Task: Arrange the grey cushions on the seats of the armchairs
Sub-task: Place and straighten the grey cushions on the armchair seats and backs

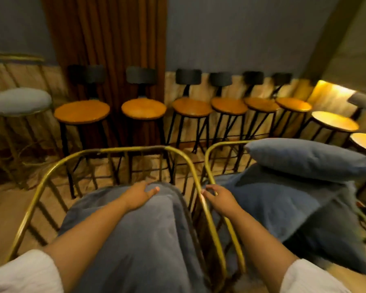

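Between two gold wire-frame armchairs, seen from the head camera, the person's bare arms reach forward. The left armchair holds one grey seat cushion, which fills the seat and humps up toward the backrest. The left hand lies flat on the far end of that cushion, fingers spread and loose, pressing rather than gripping. The right hand hovers at the gap between the two frames, just beside the inner rail of the right armchair; its fingers are half-curled and open, closed on nothing that can be seen, though blur makes it hard to say whether they touch the rail.

As a judgement of progress, the left seat looks nearly done, needing only the cushion smoothed flat. The right armchair looks unfinished: it carries a heap of grey cushions, with a flat grey cushion slumped across the seat at an angle and a plump grey pillow resting on top near the back. A darker grey one seems to spill over the front edge. Sorting that pile is what remains.

A row of wooden bar stools stands along the wall behind.
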{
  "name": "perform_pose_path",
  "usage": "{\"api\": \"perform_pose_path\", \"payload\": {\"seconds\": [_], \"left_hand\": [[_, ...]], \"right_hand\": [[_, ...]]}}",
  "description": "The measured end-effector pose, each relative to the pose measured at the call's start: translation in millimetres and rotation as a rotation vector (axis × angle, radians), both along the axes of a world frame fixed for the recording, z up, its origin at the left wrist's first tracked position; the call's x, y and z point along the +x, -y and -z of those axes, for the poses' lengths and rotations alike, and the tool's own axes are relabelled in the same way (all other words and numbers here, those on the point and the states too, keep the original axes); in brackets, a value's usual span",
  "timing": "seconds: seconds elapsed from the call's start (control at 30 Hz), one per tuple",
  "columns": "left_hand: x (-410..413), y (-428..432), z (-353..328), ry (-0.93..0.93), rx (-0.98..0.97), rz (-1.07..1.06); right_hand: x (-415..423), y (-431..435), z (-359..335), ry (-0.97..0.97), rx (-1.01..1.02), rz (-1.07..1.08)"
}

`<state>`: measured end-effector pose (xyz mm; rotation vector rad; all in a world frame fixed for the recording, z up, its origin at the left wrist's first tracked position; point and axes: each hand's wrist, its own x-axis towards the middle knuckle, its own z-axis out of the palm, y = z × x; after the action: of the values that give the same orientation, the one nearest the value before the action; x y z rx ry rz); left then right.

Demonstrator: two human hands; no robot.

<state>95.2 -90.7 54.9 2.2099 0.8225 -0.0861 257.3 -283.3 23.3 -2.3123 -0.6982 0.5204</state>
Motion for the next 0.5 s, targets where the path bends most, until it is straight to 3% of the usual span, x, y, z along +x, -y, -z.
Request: {"api": "perform_pose_path", "payload": {"seconds": [0.2, 0.5], "left_hand": [[87.2, 95.2, -69.6, 0.091, 0.093, 0.226], [227.2, 264.8, -115.7, 0.238, 0.175, 0.405]], "right_hand": [[51.2, 114.9, -75.3, 0.095, 0.162, 0.178], [150.0, 299.2, -123.3, 0.201, 0.168, 0.407]]}}
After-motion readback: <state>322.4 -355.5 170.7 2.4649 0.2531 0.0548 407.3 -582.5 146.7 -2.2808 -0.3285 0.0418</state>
